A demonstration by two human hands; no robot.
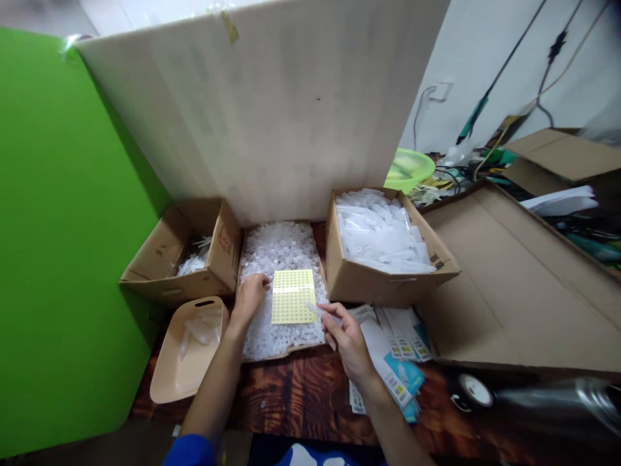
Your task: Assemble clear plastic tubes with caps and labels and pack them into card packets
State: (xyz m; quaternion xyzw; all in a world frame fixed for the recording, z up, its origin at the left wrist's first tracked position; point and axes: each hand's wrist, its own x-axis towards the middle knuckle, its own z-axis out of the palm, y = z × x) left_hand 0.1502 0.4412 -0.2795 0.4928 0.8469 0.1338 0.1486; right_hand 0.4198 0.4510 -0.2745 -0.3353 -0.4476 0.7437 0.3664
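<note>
My right hand is closed on a small translucent tube, whose tip lies over the lower right corner of a yellow sticker sheet. The sheet, with rows of small marks, rests on many small white pieces in a shallow cardboard tray. Left of the sheet, my left hand is over the white pieces with its fingers bent together; what they hold, if anything, is too small to make out.
An open box of translucent tubes stands behind right, another box behind left. A beige bin sits front left. Printed cards lie beside my right forearm; a clear bottle lies at right. Panels rise behind and left.
</note>
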